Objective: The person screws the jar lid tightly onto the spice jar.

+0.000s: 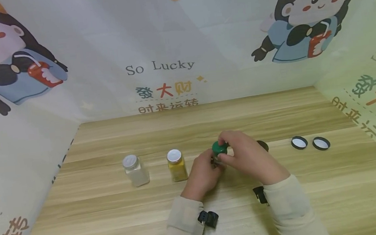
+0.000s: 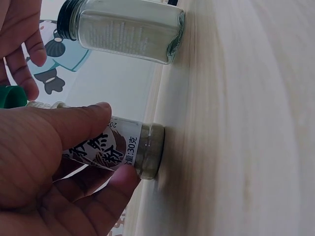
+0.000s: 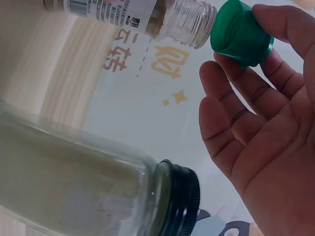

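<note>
My left hand (image 1: 205, 174) grips a small glass spice bottle (image 2: 129, 142) with a white label and powder inside; in the left wrist view its base is at the tabletop. In the right wrist view the bottle's threaded neck shows uncovered. Right at its mouth, my right hand (image 1: 250, 157) pinches a green cap (image 3: 241, 34) between thumb and fingers, its hollow side towards the neck. Whether cap and rim touch, I cannot tell. Beside the hands stands a larger glass jar (image 3: 78, 177) of pale powder with a black lid (image 3: 182, 199), mostly hidden by my right hand in the head view.
Left of the hands stand a jar of yellow contents (image 1: 178, 170) and a jar of whitish contents (image 1: 138, 176), both with silvery tops. Two black-rimmed lids (image 1: 299, 143) lie at the right, white insides up. A printed cloth (image 1: 102, 57) encloses the wooden table (image 1: 116, 220).
</note>
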A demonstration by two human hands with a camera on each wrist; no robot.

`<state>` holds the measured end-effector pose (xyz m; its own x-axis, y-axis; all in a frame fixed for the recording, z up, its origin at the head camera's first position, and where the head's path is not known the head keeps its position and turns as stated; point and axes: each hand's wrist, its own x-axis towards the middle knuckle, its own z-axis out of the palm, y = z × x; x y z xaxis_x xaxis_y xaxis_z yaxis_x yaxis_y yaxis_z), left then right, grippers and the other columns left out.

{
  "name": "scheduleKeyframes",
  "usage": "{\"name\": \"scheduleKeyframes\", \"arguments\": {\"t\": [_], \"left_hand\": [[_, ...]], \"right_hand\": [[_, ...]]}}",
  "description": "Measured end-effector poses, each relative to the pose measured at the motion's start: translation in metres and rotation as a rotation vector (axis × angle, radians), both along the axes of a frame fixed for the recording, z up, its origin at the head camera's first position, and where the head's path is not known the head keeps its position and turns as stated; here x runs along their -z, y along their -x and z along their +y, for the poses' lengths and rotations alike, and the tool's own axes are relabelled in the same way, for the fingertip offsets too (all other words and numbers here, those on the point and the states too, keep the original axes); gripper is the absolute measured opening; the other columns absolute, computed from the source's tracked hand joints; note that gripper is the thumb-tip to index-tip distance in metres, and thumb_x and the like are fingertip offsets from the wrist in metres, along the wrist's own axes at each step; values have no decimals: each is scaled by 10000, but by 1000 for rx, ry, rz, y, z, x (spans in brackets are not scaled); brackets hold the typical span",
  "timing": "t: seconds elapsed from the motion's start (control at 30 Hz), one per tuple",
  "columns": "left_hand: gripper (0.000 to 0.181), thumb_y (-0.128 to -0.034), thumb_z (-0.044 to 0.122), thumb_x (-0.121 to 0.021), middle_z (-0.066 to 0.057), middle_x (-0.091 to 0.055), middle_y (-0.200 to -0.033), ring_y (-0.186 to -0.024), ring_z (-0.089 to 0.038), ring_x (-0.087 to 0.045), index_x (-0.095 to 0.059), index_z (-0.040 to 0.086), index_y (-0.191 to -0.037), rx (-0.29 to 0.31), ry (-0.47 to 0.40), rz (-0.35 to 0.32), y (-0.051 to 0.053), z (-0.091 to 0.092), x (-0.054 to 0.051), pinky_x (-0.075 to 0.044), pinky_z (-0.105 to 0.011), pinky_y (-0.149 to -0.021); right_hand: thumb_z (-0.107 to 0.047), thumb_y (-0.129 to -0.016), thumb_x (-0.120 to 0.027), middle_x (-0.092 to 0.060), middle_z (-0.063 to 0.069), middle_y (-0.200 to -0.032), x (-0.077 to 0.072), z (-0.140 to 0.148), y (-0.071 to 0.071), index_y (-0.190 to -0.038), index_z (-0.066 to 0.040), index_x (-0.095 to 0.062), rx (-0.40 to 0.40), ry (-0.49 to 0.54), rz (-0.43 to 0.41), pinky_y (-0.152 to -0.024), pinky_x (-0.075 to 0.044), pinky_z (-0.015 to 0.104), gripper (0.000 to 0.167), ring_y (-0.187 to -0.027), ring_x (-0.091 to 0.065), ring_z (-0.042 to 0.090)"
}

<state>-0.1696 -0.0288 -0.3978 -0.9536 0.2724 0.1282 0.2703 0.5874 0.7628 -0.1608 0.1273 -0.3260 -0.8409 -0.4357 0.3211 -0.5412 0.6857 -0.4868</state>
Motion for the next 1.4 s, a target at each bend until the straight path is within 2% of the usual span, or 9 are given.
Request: {"name": "scheduleKeyframes", "arguments": {"t": [0.23,0.4,0.6,0.97,1.2,1.4], "left_hand": [[102,-930,107,-672,-39,-678,-1029,-977,-193,-630,-651,118,-1029,1,2,2,6,-2,-4,-520,-409,-890],[84,-920,92,-674,-31,-668,-993,-947,-188,-621,-642,112,-995,0,-11,-19,2,-3,-2,-521,-415,-877],[130,-899,77,-688,-15,-662,-970,-897,-165,-607,-650,106,-1021,6,-26,-7,-2,-1,2,-523,-407,-856],[106,-882,83,-703,-28,-657,-932,-862,-169,-612,-643,88,-970,5,-21,31,3,-2,-3,-532,-410,-815],[156,-883,85,-721,-35,-679,-983,-930,-190,-642,-658,89,-1026,2,-33,36,2,-2,-1,-534,-415,-849],[180,-879,86,-734,-54,-685,-1021,-973,-218,-650,-662,81,-1044,3,-22,42,3,-1,-2,-531,-429,-875]], "right_hand": [[-96,-864,-769,-645,16,-960,-1,-2,4,-926,-109,-586,14,28,-2,-812,-519,393,194,-938,-623,206],[-95,-860,-774,-641,-14,-939,2,-3,4,-910,-122,-584,8,23,-24,-805,-514,376,198,-920,-616,182],[-63,-850,-773,-638,-20,-934,6,-2,5,-921,-118,-591,-24,34,-14,-809,-529,370,203,-918,-628,167],[-53,-870,-757,-652,-6,-973,6,-4,9,-982,-104,-611,-8,38,6,-822,-541,372,191,-955,-644,185],[-52,-862,-769,-648,-13,-951,11,-5,10,-971,-100,-617,-3,16,27,-812,-545,365,193,-931,-647,177],[-50,-862,-766,-648,-28,-955,12,-3,10,-965,-122,-612,8,12,-6,-825,-540,375,198,-955,-649,181]]}}
